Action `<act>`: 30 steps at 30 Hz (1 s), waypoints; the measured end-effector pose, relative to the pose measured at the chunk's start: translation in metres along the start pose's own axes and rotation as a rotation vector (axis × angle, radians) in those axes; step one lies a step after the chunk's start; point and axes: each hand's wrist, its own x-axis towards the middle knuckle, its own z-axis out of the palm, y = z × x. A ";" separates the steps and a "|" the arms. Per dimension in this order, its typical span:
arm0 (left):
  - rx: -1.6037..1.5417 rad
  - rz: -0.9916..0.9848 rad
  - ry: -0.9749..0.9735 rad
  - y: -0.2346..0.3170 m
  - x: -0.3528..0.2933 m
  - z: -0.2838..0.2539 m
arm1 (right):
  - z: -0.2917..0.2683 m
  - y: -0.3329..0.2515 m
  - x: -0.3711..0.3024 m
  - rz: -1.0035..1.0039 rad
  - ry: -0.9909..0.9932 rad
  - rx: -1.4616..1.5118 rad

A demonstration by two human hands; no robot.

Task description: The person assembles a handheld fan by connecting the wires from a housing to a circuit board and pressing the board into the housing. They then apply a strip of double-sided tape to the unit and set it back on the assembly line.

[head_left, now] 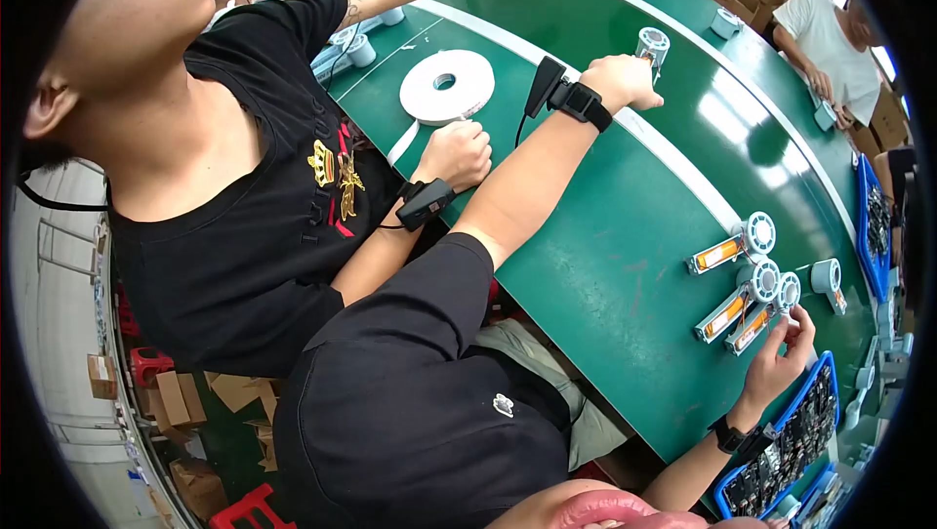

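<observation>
- Head view: left hand (625,80), upper centre, is closed around a white round part (652,44); its lower half is hidden.
- Right hand (781,353), lower right: fingertips touch an orange-and-white part (756,322); the grip is unclear.

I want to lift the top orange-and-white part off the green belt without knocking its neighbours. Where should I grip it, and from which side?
Probably by the round white head, coming from above and from the far side. The part lies flat, its orange body pointing away from the head, and its upper side is open belt. Two like parts lie close below it, where the right hand is working.
</observation>
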 end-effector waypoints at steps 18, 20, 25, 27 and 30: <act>-0.053 -0.267 0.383 -0.066 -0.024 0.004 | -0.001 0.025 0.008 0.066 -0.146 0.012; -0.043 -0.194 0.307 -0.045 -0.030 0.031 | 0.003 0.024 0.004 0.045 -0.145 -0.026; -0.097 -0.040 0.198 -0.023 -0.027 0.048 | -0.009 0.014 0.002 0.092 -0.124 -0.034; -0.126 0.009 0.184 -0.014 -0.019 0.048 | -0.003 0.015 0.007 0.102 -0.131 -0.054; -0.236 0.082 0.449 -0.007 -0.004 0.033 | 0.002 0.019 0.012 0.119 -0.164 -0.033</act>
